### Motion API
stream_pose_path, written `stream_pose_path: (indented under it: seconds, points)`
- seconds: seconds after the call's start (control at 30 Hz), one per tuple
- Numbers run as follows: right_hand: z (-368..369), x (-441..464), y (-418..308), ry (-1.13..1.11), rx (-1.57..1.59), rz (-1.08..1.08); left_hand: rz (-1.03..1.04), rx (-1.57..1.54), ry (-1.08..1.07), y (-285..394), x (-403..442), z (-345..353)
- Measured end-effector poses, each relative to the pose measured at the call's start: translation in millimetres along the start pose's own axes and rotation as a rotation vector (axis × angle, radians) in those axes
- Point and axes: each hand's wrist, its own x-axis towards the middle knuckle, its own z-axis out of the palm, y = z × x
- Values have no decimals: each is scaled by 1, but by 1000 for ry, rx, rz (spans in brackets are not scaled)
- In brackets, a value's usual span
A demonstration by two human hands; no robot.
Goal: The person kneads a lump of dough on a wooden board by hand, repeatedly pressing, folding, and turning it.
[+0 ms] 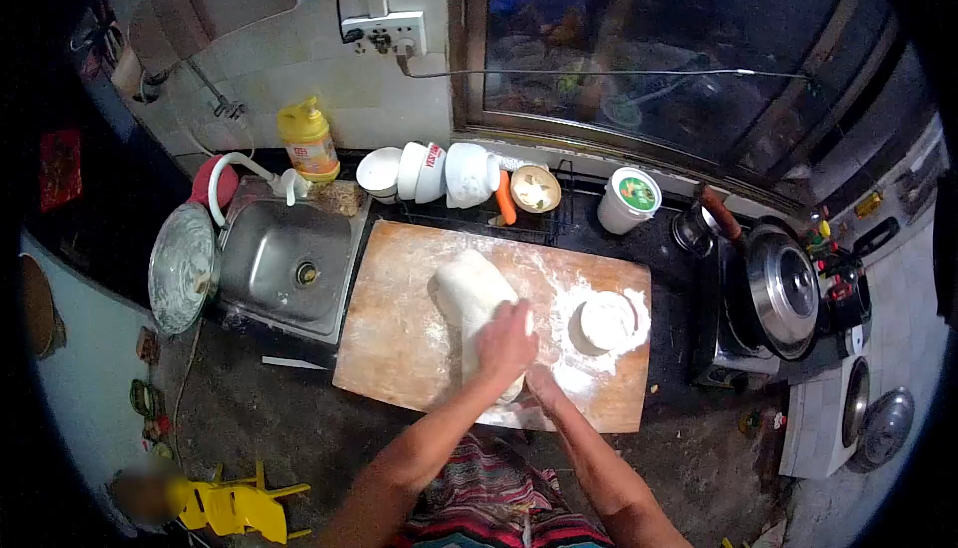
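Observation:
A long, thick roll of pale dough (473,288) lies lengthwise on a floured wooden board (389,278). On the dough's right side, about halfway down, rests my left hand (507,340), its fingers pressed together over the surface. My right hand (540,384) is low beside the dough's near end, close to my left wrist; its fingers are mostly hidden. To the right of both hands a bowl of white flour (606,321) stands in a patch of spilled flour.
Left of the board is a steel sink (284,259) with a floury metal lid (185,269). Behind it stand stacked bowls (429,173), a yellow bottle (308,141) and a white tub (629,201). A lidded pan (782,283) sits on the stove at right. A yellow chair (235,508) is lower left.

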Motion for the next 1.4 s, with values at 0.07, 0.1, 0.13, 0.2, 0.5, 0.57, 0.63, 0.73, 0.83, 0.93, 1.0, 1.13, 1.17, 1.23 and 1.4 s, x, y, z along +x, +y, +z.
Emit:
stream_pose_path:
  seconds: [0.07,0.1,0.13,0.2,0.5,0.57,0.63,0.73,0.83,0.93,1.0,1.13,1.17,1.23,1.4]
  points:
    - [-43,-6,15,294,-710,-405,70,28,-164,11,3,30]
    - [-52,-6,20,511,-601,-527,80,9,-157,21,-1,38]
    - [-53,-30,-16,522,-562,-507,47,-43,-154,29,-1,42]
    - [-49,-49,-44,441,-637,-546,-35,-255,-232,31,-4,41]
    - [1,30,-61,9,-1227,-676,2,-54,-64,-106,102,-28]
    - [18,56,-56,-28,-1397,-784,-23,-68,-248,-126,147,-26]
    - [41,60,-77,47,-1177,-567,-50,-66,-434,-136,180,-25]
    - [57,79,-101,8,-994,-523,-51,49,-497,-144,210,-12]
    - [68,111,-106,-39,-887,-429,-156,148,-433,-125,217,-16]
    - [68,119,-109,-83,-890,-441,-133,173,-229,-105,197,-15]
    - [46,95,-128,-410,-620,-198,-53,197,-145,-97,177,-19]
    - [-11,3,-162,-622,-269,-191,156,232,20,-76,102,-26]
    - [-23,4,-153,-510,-393,-274,180,277,9,-61,72,-30]
    - [-33,-2,-161,-173,-287,-434,334,392,157,-64,19,3]
    - [12,-4,-142,117,-926,-899,357,317,119,-48,-95,23]
